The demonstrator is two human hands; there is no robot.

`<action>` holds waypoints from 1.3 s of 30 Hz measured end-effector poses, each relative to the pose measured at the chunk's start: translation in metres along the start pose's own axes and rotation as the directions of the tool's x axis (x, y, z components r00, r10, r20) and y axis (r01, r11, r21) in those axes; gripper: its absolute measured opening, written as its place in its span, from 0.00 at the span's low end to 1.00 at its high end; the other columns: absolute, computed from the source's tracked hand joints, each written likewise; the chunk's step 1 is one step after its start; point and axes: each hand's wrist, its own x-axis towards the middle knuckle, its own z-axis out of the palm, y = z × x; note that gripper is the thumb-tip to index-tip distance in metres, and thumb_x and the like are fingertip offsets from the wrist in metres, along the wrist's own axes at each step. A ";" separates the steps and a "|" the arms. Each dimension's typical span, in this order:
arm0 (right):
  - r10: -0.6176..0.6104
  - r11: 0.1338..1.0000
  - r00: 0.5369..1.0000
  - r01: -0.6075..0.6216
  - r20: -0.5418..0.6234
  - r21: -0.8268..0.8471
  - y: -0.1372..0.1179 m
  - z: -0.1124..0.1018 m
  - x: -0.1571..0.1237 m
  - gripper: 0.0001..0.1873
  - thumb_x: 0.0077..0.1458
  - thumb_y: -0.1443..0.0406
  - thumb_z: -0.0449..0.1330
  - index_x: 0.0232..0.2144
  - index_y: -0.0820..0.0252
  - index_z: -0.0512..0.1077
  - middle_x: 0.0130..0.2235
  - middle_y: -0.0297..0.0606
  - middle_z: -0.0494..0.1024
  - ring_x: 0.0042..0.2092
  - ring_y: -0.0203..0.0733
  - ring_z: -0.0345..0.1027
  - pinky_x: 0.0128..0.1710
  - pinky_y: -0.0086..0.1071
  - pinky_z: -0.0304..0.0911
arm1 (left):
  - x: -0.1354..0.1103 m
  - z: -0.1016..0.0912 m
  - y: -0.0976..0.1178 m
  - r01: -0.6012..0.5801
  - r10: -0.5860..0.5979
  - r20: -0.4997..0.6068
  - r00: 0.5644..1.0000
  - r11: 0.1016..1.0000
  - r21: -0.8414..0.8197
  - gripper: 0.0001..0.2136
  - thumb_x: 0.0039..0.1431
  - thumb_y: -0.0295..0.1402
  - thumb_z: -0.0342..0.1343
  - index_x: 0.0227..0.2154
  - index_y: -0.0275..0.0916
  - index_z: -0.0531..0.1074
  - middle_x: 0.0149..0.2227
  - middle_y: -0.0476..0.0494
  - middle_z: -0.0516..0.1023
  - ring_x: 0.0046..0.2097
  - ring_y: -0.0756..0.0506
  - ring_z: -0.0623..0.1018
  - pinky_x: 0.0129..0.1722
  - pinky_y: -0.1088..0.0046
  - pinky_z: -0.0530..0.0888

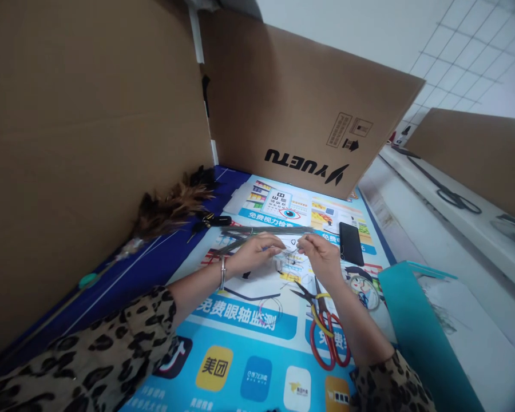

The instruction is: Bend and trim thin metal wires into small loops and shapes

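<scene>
My right hand [321,257] is closed in a pinch on a thin wire [290,252]; its full shape is too small to make out. Facing it from the left, my left hand [257,253] has its fingers pressed together, with their tips close to the same wire. Whatever lies between those fingertips is hidden. Behind both hands stretches a bundle of thin grey wires [278,230]. Below my right hand lie pliers with yellow grips [314,312] and red-handled scissors [320,347], overlapping. Small loose wire bits [278,266] are scattered under the hands.
Cardboard panels [300,103] stand at the left and back. A black phone [351,243] and a round clear dish [364,293] lie right of the hands, near a teal box [412,320]. Brown feathers [167,203] and keys with a black fob [218,220] lie left.
</scene>
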 end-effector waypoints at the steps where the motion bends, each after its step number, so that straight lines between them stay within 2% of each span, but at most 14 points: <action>1: -0.025 0.999 0.999 0.025 0.021 -0.027 -0.002 0.002 -0.001 0.12 0.53 0.58 0.53 0.25 0.56 0.71 0.27 0.34 0.72 0.30 0.38 0.65 0.34 0.31 0.59 | 0.000 -0.001 0.002 0.018 -0.018 -0.004 1.000 0.999 -0.032 0.10 0.55 0.33 0.51 0.37 0.39 0.74 0.38 0.42 0.75 0.44 0.45 0.70 0.46 0.68 0.64; 3: -0.081 0.994 0.993 0.087 0.083 -0.072 -0.005 0.007 -0.004 0.12 0.54 0.58 0.53 0.25 0.54 0.72 0.27 0.34 0.72 0.31 0.39 0.64 0.35 0.32 0.58 | 0.000 -0.004 0.007 0.050 -0.049 0.020 0.999 0.995 -0.087 0.10 0.54 0.34 0.52 0.37 0.38 0.75 0.37 0.42 0.75 0.41 0.46 0.71 0.44 0.70 0.66; 5: -0.131 0.984 0.983 0.145 0.132 -0.100 -0.005 0.013 -0.006 0.11 0.54 0.59 0.53 0.26 0.53 0.73 0.28 0.34 0.72 0.32 0.39 0.64 0.36 0.32 0.57 | 0.000 -0.005 0.008 0.078 -0.066 0.092 0.994 0.988 -0.133 0.10 0.52 0.35 0.54 0.35 0.38 0.75 0.33 0.44 0.74 0.37 0.47 0.71 0.39 0.73 0.67; 9: -0.168 0.974 0.968 0.192 0.184 -0.120 0.002 0.024 -0.010 0.09 0.54 0.61 0.53 0.30 0.53 0.74 0.30 0.35 0.74 0.33 0.40 0.65 0.36 0.32 0.57 | -0.003 -0.003 -0.001 0.170 -0.125 0.230 0.965 0.968 -0.186 0.08 0.49 0.36 0.56 0.28 0.37 0.75 0.26 0.48 0.71 0.30 0.50 0.69 0.32 0.77 0.66; 13: -0.142 0.974 0.959 0.179 0.246 -0.137 0.014 0.034 -0.013 0.08 0.53 0.62 0.54 0.31 0.51 0.74 0.30 0.35 0.74 0.34 0.40 0.65 0.35 0.32 0.57 | -0.007 -0.002 -0.014 0.326 -0.253 0.358 0.899 0.932 -0.160 0.08 0.47 0.35 0.56 0.23 0.35 0.73 0.20 0.52 0.68 0.24 0.53 0.64 0.23 0.80 0.61; 15: -0.123 0.972 0.948 0.174 0.292 -0.158 0.017 0.039 -0.014 0.07 0.52 0.64 0.54 0.31 0.51 0.74 0.30 0.34 0.74 0.34 0.39 0.65 0.34 0.31 0.56 | -0.008 -0.003 -0.017 0.354 -0.280 0.403 0.871 0.928 -0.120 0.07 0.46 0.35 0.57 0.21 0.35 0.72 0.18 0.53 0.66 0.21 0.54 0.62 0.20 0.80 0.58; 21: -0.103 0.969 0.925 0.176 0.365 -0.172 0.020 0.045 -0.018 0.05 0.51 0.65 0.57 0.28 0.52 0.74 0.29 0.32 0.73 0.33 0.38 0.65 0.33 0.29 0.57 | -0.008 -0.009 -0.013 0.367 -0.271 0.457 0.847 0.920 -0.136 0.05 0.43 0.33 0.58 0.22 0.36 0.72 0.18 0.54 0.66 0.20 0.55 0.61 0.19 0.80 0.56; 25: -0.083 0.976 0.924 0.151 0.374 -0.158 0.022 0.044 -0.018 0.05 0.51 0.65 0.57 0.28 0.53 0.74 0.29 0.32 0.74 0.33 0.36 0.66 0.34 0.28 0.57 | -0.008 -0.010 -0.012 0.405 -0.287 0.488 0.824 0.901 -0.155 0.06 0.42 0.33 0.58 0.22 0.35 0.72 0.18 0.54 0.66 0.21 0.54 0.61 0.19 0.80 0.56; 28: -0.069 0.978 0.938 0.131 0.339 -0.163 0.023 0.042 -0.017 0.06 0.51 0.67 0.57 0.30 0.55 0.74 0.30 0.32 0.75 0.34 0.35 0.66 0.34 0.27 0.58 | -0.008 -0.010 -0.016 0.430 -0.303 0.506 0.807 0.890 -0.152 0.08 0.41 0.35 0.59 0.24 0.35 0.73 0.18 0.54 0.66 0.21 0.55 0.61 0.20 0.80 0.55; 31: -0.083 0.974 0.948 0.142 0.306 -0.176 0.022 0.042 -0.017 0.06 0.51 0.67 0.57 0.30 0.56 0.74 0.30 0.32 0.74 0.34 0.35 0.66 0.35 0.27 0.58 | -0.008 -0.009 -0.020 0.392 -0.281 0.513 0.811 0.912 -0.120 0.10 0.41 0.36 0.61 0.27 0.37 0.75 0.21 0.53 0.70 0.23 0.54 0.64 0.22 0.80 0.58; 35: -0.092 0.971 0.918 0.169 0.386 -0.171 0.021 0.042 -0.018 0.05 0.51 0.66 0.57 0.28 0.56 0.74 0.29 0.32 0.74 0.33 0.34 0.66 0.34 0.26 0.58 | -0.007 -0.006 -0.027 0.286 -0.228 0.493 0.840 0.957 -0.045 0.10 0.40 0.39 0.61 0.25 0.37 0.76 0.21 0.52 0.71 0.23 0.54 0.65 0.23 0.80 0.59; 39: -0.097 0.970 0.923 0.171 0.373 -0.173 0.023 0.044 -0.019 0.05 0.50 0.66 0.58 0.28 0.56 0.74 0.30 0.32 0.75 0.34 0.35 0.66 0.35 0.27 0.58 | -0.008 -0.004 -0.029 0.280 -0.207 0.502 0.840 0.957 -0.075 0.10 0.43 0.38 0.60 0.26 0.37 0.76 0.22 0.51 0.73 0.24 0.53 0.67 0.24 0.80 0.61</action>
